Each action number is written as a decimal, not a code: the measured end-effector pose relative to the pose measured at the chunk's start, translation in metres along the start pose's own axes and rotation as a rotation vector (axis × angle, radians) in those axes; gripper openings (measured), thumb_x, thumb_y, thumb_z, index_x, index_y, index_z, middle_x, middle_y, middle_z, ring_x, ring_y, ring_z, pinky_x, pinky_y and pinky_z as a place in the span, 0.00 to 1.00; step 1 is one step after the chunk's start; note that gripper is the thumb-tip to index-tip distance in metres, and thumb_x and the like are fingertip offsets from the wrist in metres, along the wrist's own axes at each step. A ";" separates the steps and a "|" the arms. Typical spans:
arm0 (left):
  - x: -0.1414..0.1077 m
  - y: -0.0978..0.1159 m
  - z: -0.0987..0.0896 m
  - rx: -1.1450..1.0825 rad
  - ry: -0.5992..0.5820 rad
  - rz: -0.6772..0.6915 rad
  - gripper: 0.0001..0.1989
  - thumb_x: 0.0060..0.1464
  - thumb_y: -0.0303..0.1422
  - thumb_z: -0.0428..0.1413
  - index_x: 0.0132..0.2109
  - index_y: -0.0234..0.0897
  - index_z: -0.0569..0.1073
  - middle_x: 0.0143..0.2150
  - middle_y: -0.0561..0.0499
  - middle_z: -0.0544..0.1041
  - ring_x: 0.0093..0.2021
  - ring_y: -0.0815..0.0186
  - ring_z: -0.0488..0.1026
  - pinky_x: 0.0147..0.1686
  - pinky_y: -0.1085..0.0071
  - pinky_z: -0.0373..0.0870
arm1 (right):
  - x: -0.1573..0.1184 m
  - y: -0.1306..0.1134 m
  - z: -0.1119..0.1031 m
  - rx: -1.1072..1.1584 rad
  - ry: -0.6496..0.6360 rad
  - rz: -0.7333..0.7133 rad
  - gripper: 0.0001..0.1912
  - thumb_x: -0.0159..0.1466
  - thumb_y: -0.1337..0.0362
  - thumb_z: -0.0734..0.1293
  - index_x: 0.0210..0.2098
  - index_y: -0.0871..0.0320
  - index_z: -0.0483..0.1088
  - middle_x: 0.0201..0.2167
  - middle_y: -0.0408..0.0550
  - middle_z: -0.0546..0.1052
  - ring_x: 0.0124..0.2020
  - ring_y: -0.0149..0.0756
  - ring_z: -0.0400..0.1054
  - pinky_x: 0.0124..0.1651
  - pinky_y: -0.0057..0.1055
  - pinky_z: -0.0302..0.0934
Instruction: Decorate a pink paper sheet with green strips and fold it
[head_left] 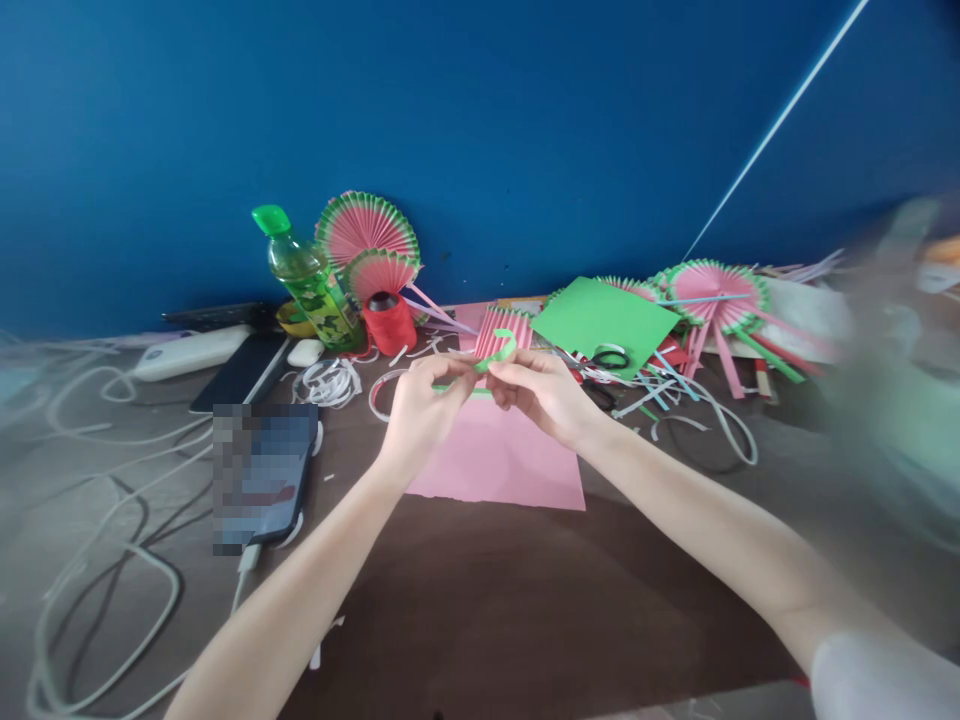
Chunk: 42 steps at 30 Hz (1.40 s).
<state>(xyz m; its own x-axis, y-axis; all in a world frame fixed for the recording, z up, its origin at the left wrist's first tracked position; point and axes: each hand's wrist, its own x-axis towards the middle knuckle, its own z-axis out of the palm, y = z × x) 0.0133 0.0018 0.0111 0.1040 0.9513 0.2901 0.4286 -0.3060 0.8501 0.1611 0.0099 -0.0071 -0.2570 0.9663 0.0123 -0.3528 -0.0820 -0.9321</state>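
Observation:
A narrow green paper strip (504, 348) is pinched between my two hands, its free end curling upward. My left hand (429, 405) grips it from the left, thumb and fingers together. My right hand (541, 392) holds it from the right, fingertips close to those of my left. Beneath both hands lies a pink paper sheet (502, 460) on the dark table (525, 600). Just behind the fingertips is a pleated pink paper piece (506, 325), partly hidden by the hands and strip.
Left are a phone (274, 475) with a cable, a green bottle (311, 285) and a red spool (390, 325). Pleated fans (367, 235) lean on the blue wall. Green paper (600, 315), black-handled scissors (611, 357) and more fans (716, 295) lie at right among paper scraps.

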 end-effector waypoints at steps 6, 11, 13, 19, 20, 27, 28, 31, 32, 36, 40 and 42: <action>0.013 -0.018 -0.012 0.064 -0.052 -0.032 0.04 0.43 0.30 0.53 0.25 0.36 0.72 0.43 0.48 0.76 0.44 0.61 0.71 0.47 0.65 0.64 | 0.008 -0.008 -0.016 -0.046 0.100 -0.068 0.08 0.52 0.62 0.69 0.23 0.58 0.66 0.22 0.40 0.70 0.21 0.24 0.62 0.26 0.26 0.59; 0.033 -0.046 -0.043 0.284 0.036 -0.123 0.05 0.41 0.32 0.52 0.23 0.38 0.70 0.39 0.49 0.78 0.37 0.61 0.72 0.39 0.69 0.66 | 0.015 -0.018 -0.036 -0.092 0.171 -0.186 0.08 0.53 0.61 0.69 0.23 0.57 0.66 0.20 0.40 0.70 0.22 0.25 0.63 0.26 0.26 0.60; 0.038 -0.051 -0.054 0.509 0.041 -0.204 0.05 0.40 0.34 0.52 0.24 0.38 0.71 0.35 0.47 0.78 0.36 0.57 0.72 0.38 0.66 0.65 | 0.017 -0.021 -0.042 -0.092 0.185 -0.223 0.08 0.52 0.61 0.69 0.22 0.57 0.67 0.20 0.41 0.70 0.21 0.25 0.63 0.25 0.26 0.60; 0.040 -0.053 -0.072 1.069 0.017 -0.337 0.13 0.46 0.33 0.48 0.36 0.35 0.74 0.42 0.38 0.75 0.49 0.45 0.66 0.44 0.54 0.61 | 0.017 -0.029 -0.049 -0.106 0.155 -0.260 0.07 0.53 0.63 0.69 0.23 0.59 0.68 0.21 0.42 0.72 0.21 0.25 0.65 0.23 0.25 0.61; 0.040 -0.053 -0.074 1.102 0.014 -0.346 0.14 0.47 0.32 0.48 0.37 0.34 0.74 0.42 0.36 0.75 0.49 0.45 0.66 0.44 0.54 0.61 | 0.017 -0.031 -0.050 -0.100 0.151 -0.266 0.07 0.53 0.63 0.69 0.23 0.59 0.68 0.21 0.42 0.72 0.21 0.25 0.64 0.23 0.24 0.61; 0.038 -0.059 -0.083 1.178 0.069 -0.264 0.19 0.53 0.39 0.43 0.30 0.33 0.75 0.39 0.35 0.75 0.47 0.45 0.66 0.42 0.54 0.59 | 0.014 -0.034 -0.052 -0.154 0.048 -0.226 0.07 0.52 0.63 0.71 0.24 0.60 0.70 0.22 0.42 0.74 0.20 0.25 0.67 0.24 0.25 0.64; 0.038 -0.057 -0.082 1.160 0.096 -0.215 0.19 0.53 0.39 0.43 0.28 0.34 0.75 0.38 0.36 0.75 0.46 0.46 0.67 0.42 0.56 0.60 | 0.014 -0.033 -0.051 -0.169 0.022 -0.214 0.07 0.51 0.63 0.71 0.25 0.60 0.70 0.22 0.42 0.75 0.20 0.25 0.67 0.24 0.25 0.64; 0.037 -0.044 -0.074 0.889 0.091 -0.092 0.16 0.52 0.38 0.45 0.30 0.35 0.75 0.34 0.43 0.77 0.40 0.56 0.70 0.40 0.65 0.62 | 0.011 -0.029 -0.043 -0.233 -0.081 -0.206 0.07 0.51 0.63 0.71 0.26 0.60 0.72 0.22 0.43 0.75 0.20 0.26 0.68 0.25 0.26 0.65; 0.035 -0.038 -0.069 0.720 0.041 -0.069 0.15 0.51 0.38 0.46 0.32 0.36 0.75 0.34 0.46 0.77 0.37 0.60 0.71 0.39 0.68 0.63 | 0.009 -0.028 -0.039 -0.258 -0.122 -0.206 0.06 0.51 0.64 0.71 0.27 0.60 0.73 0.22 0.43 0.75 0.20 0.26 0.68 0.25 0.26 0.66; 0.025 -0.014 -0.052 0.189 -0.384 -0.030 0.19 0.54 0.41 0.44 0.38 0.37 0.76 0.39 0.51 0.77 0.41 0.65 0.71 0.43 0.72 0.63 | 0.001 -0.023 -0.026 -0.313 -0.241 -0.196 0.05 0.51 0.65 0.71 0.29 0.60 0.75 0.21 0.42 0.76 0.19 0.26 0.68 0.25 0.28 0.67; 0.015 -0.004 -0.042 0.064 -0.768 -0.069 0.17 0.54 0.42 0.48 0.38 0.38 0.76 0.39 0.53 0.77 0.42 0.65 0.69 0.46 0.71 0.61 | -0.008 -0.016 -0.025 -0.329 -0.281 -0.192 0.05 0.51 0.66 0.71 0.29 0.59 0.76 0.21 0.42 0.76 0.19 0.27 0.69 0.24 0.27 0.67; 0.012 -0.003 -0.040 0.022 -0.896 -0.070 0.16 0.54 0.42 0.48 0.36 0.37 0.76 0.38 0.52 0.76 0.41 0.65 0.69 0.46 0.70 0.60 | -0.012 -0.012 -0.028 -0.321 -0.266 -0.196 0.05 0.51 0.67 0.71 0.29 0.59 0.76 0.21 0.42 0.76 0.19 0.28 0.69 0.24 0.27 0.67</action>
<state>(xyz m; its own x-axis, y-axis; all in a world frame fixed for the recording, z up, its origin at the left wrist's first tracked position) -0.0226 0.0126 0.0291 0.7342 0.6417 -0.2218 0.4762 -0.2539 0.8419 0.1940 0.0061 -0.0066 -0.4498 0.8565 0.2531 -0.1319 0.2165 -0.9673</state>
